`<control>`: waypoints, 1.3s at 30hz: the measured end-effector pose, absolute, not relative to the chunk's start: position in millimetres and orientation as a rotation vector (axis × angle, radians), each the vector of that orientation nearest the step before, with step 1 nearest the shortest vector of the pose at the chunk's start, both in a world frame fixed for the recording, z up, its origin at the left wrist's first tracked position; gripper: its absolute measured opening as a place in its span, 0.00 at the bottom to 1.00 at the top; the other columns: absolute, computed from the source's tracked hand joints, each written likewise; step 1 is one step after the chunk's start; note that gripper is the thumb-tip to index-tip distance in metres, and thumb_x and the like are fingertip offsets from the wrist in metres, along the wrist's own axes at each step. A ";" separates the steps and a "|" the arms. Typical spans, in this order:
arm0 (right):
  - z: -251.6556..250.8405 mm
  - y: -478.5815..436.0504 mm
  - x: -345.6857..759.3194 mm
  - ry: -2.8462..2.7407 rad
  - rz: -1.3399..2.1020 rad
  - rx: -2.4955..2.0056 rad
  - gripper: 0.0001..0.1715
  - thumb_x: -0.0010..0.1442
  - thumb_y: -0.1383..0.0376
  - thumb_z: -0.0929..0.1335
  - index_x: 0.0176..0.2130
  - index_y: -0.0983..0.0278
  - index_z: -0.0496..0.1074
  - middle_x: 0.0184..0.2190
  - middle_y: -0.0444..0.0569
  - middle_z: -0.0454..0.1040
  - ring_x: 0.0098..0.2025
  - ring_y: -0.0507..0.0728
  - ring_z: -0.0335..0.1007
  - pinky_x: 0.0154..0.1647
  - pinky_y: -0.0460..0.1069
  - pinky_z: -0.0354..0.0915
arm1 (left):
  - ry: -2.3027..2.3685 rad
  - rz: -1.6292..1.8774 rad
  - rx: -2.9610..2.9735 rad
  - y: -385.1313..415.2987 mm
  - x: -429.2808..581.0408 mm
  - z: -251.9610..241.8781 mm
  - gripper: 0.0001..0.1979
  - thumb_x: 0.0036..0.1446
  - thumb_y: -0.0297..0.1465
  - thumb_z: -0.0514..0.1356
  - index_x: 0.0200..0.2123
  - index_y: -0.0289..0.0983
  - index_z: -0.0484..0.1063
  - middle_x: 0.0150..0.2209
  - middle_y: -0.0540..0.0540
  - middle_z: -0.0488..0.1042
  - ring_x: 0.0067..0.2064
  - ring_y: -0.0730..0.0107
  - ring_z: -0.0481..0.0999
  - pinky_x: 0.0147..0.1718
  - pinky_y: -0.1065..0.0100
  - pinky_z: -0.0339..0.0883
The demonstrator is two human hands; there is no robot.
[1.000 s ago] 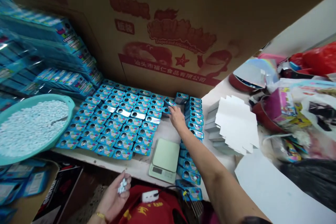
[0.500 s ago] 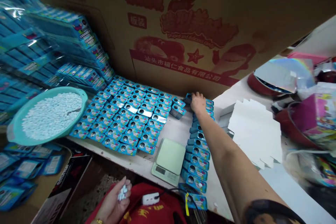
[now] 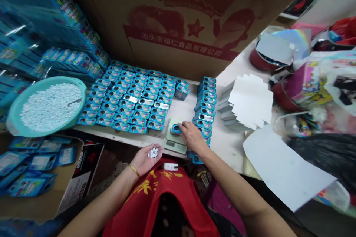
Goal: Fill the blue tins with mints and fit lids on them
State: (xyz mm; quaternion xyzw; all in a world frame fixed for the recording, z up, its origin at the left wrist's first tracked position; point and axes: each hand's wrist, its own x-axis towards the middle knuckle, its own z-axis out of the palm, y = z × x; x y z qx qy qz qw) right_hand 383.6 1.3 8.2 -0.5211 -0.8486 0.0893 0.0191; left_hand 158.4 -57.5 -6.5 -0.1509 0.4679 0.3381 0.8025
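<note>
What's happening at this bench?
A person's right hand holds a blue tin on the scale. The left hand, palm up, cups a few white tablets. Rows of tins cover the table behind, with a basin of tablets at the far left.

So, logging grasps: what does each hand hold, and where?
Left hand cups white candies in its palm; right hand pinches a blue tin by its end.

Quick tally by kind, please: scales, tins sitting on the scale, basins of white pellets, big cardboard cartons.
scale: 1
tin on the scale: 1
basin of white pellets: 1
cardboard carton: 1
Total: 4
</note>
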 end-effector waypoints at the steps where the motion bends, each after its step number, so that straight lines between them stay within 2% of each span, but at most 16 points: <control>1: 3.5 -4.9 379.6 -2.611 0.277 -1.641 0.24 0.56 0.65 0.62 0.52 0.66 0.59 0.42 0.54 0.65 0.41 0.58 0.58 0.42 0.51 0.58 | 0.985 0.718 -0.317 -57.1 159.0 -6.1 0.08 0.54 0.25 0.52 0.31 0.27 0.70 0.32 0.37 0.74 0.36 0.65 0.75 0.36 0.68 0.69; 5: 4.1 -34.3 357.4 -2.529 0.254 -1.592 0.23 0.57 0.63 0.62 0.52 0.65 0.60 0.48 0.55 0.62 0.48 0.61 0.55 0.46 0.55 0.56 | 0.880 0.700 -0.282 -60.3 161.9 -5.6 0.09 0.54 0.25 0.52 0.33 0.27 0.70 0.36 0.36 0.74 0.40 0.63 0.73 0.40 0.65 0.67; 10: 11.4 -79.6 307.9 -2.701 0.603 -1.193 0.18 0.58 0.68 0.60 0.49 0.68 0.61 0.42 0.54 0.65 0.42 0.56 0.58 0.41 0.51 0.61 | 0.819 0.657 -0.325 -72.5 163.4 -8.4 0.11 0.57 0.28 0.49 0.31 0.29 0.69 0.26 0.44 0.73 0.27 0.74 0.73 0.30 0.72 0.68; 14: 10.0 -90.8 294.6 -2.714 0.760 -1.129 0.11 0.58 0.70 0.59 0.41 0.66 0.65 0.39 0.51 0.66 0.43 0.55 0.58 0.40 0.49 0.62 | 0.869 0.632 -0.359 -84.3 157.8 -8.3 0.13 0.58 0.30 0.47 0.34 0.29 0.69 0.28 0.44 0.73 0.28 0.74 0.73 0.33 0.71 0.67; 20: 10.1 -90.8 300.3 -2.714 0.829 -1.197 0.10 0.58 0.70 0.59 0.41 0.65 0.63 0.36 0.48 0.66 0.38 0.54 0.62 0.33 0.47 0.64 | 0.923 0.600 -0.378 -93.5 155.7 -5.4 0.09 0.56 0.28 0.50 0.28 0.31 0.67 0.24 0.47 0.71 0.27 0.74 0.72 0.33 0.69 0.67; 26: 8.6 -93.0 304.5 -2.683 0.820 -1.250 0.10 0.58 0.71 0.58 0.40 0.65 0.63 0.37 0.49 0.66 0.40 0.54 0.62 0.37 0.47 0.64 | 0.887 0.619 -0.326 -89.7 166.7 -6.3 0.09 0.57 0.26 0.50 0.28 0.30 0.67 0.22 0.47 0.70 0.24 0.76 0.71 0.33 0.69 0.67; 32: 7.3 -83.5 324.7 -2.418 0.867 -1.364 0.11 0.56 0.70 0.60 0.40 0.66 0.65 0.35 0.50 0.67 0.38 0.53 0.62 0.38 0.46 0.63 | 0.879 0.662 -0.268 -77.6 182.1 -6.0 0.08 0.55 0.24 0.50 0.30 0.29 0.68 0.28 0.43 0.73 0.31 0.72 0.73 0.37 0.67 0.67; 36: 10.8 -47.8 347.8 -2.151 0.772 -1.493 0.10 0.55 0.71 0.59 0.38 0.66 0.66 0.35 0.50 0.67 0.39 0.52 0.63 0.41 0.45 0.62 | 0.839 0.706 -0.221 -58.5 189.3 1.0 0.10 0.55 0.24 0.50 0.37 0.26 0.68 0.36 0.37 0.73 0.42 0.63 0.72 0.44 0.64 0.65; 39: 8.4 -19.1 360.2 -2.182 0.683 -1.603 0.12 0.55 0.71 0.59 0.39 0.65 0.67 0.36 0.51 0.67 0.40 0.53 0.64 0.41 0.46 0.61 | 0.845 0.696 -0.207 -48.0 191.4 6.0 0.11 0.55 0.26 0.51 0.39 0.25 0.68 0.42 0.33 0.71 0.48 0.58 0.69 0.45 0.62 0.64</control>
